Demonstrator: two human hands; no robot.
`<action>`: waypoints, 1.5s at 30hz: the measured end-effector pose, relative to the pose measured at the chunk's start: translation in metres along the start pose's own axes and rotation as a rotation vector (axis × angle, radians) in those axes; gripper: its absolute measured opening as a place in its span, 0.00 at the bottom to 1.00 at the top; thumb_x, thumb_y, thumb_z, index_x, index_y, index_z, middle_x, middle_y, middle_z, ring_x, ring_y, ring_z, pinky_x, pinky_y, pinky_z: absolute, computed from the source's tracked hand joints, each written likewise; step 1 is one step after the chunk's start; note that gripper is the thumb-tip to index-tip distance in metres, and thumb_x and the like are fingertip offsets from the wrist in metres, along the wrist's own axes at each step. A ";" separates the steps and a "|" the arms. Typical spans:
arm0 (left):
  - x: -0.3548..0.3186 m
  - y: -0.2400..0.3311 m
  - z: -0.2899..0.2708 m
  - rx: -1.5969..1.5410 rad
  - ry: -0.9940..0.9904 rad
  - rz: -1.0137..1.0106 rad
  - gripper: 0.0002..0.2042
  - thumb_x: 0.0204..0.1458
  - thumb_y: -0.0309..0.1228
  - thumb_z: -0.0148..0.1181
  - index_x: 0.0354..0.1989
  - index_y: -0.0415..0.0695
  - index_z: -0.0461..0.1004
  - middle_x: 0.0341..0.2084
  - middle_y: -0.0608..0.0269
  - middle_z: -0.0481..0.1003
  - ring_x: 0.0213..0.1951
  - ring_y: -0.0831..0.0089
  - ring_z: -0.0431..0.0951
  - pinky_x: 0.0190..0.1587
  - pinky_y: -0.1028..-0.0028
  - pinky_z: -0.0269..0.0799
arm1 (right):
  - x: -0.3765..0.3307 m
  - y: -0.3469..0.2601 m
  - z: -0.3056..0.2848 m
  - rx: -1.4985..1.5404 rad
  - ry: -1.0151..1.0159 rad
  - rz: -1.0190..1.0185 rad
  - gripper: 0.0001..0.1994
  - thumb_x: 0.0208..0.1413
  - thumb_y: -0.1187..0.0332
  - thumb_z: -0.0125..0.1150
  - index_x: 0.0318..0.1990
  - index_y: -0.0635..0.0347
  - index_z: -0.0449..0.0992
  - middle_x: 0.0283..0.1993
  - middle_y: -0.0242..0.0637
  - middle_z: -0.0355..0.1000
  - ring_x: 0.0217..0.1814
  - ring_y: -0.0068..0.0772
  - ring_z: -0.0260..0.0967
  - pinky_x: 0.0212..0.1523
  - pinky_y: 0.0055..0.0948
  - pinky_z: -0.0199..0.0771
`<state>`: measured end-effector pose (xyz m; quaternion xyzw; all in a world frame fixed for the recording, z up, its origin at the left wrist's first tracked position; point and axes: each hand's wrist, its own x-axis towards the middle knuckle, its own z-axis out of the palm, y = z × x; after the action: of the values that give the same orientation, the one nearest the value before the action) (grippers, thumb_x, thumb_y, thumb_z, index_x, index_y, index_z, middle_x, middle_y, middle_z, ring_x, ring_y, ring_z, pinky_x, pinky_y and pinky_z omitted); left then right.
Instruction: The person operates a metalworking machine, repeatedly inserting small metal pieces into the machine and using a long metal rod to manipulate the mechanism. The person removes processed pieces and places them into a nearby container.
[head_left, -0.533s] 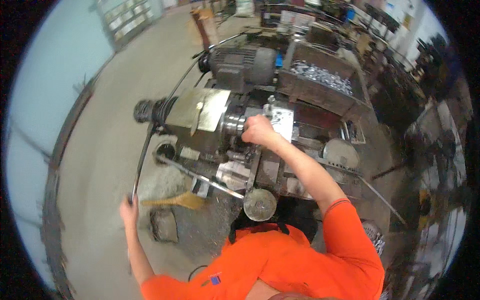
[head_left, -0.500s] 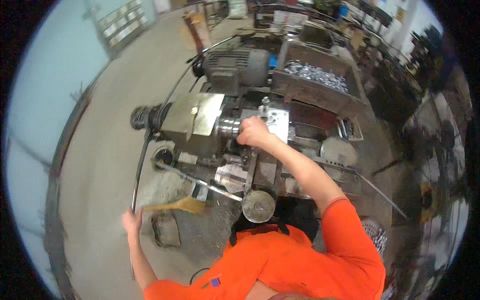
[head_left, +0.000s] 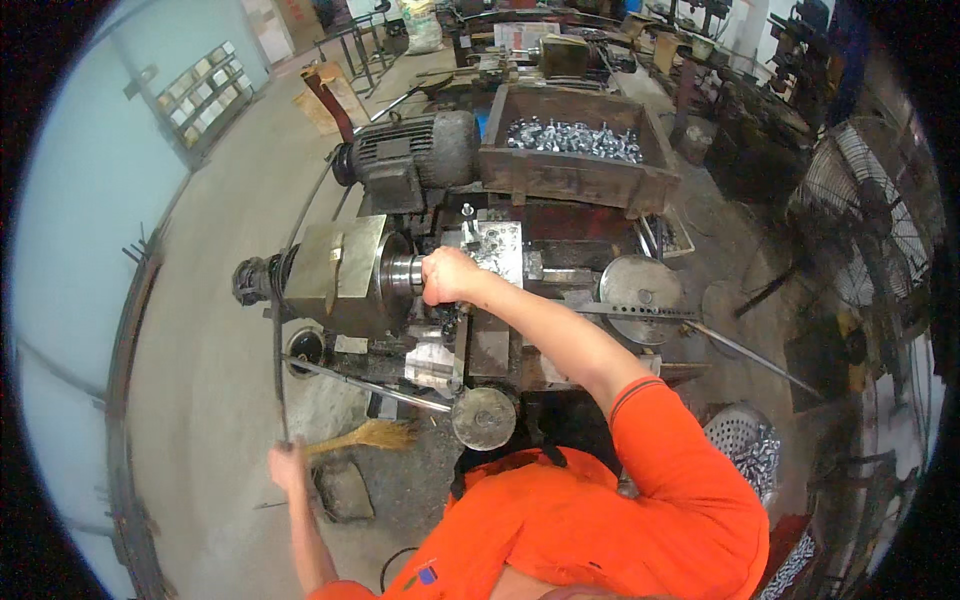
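Observation:
My right hand [head_left: 448,275] is closed against the front of the shiny round spindle nose [head_left: 405,272] of a small lathe. Its fingers hide whatever they grip there. Down at the left, my left hand [head_left: 287,465] is wrapped round a long dark lever rod [head_left: 280,385], which rises to the left end of the lathe's headstock [head_left: 345,275]. Just right of the spindle is the tool slide [head_left: 497,250], with a bolt standing up on it. A round metal handwheel [head_left: 484,418] and a slanting bright bar [head_left: 370,385] lie between my arms.
Behind the headstock is an electric motor [head_left: 415,150]; beside it, a wooden box [head_left: 590,180] holds many small metal parts. A straw broom [head_left: 375,434] and a dustpan [head_left: 343,490] lie near my left hand. To the right are a perforated basket [head_left: 732,432] and a large fan [head_left: 855,215].
The whole view has shifted, so the lathe appears farther left. My right hand stays at the spindle nose and my left hand stays on the lever rod.

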<state>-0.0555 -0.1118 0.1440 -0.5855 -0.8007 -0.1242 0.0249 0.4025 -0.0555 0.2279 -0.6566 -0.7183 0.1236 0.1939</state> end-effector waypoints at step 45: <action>0.025 0.039 -0.021 -0.790 -0.660 -0.032 0.13 0.50 0.36 0.59 0.31 0.36 0.72 0.18 0.59 0.71 0.21 0.70 0.69 0.26 0.70 0.68 | -0.651 0.252 -0.012 -0.398 -0.206 1.711 0.20 0.45 0.60 0.52 0.47 0.56 0.73 0.58 0.43 0.60 0.62 0.38 0.55 0.64 0.43 0.45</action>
<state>-0.0285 -0.0818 0.1760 -0.5461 -0.6668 -0.2263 -0.4539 0.6738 -0.6751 0.0537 -0.9763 -0.0028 0.1575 -0.1485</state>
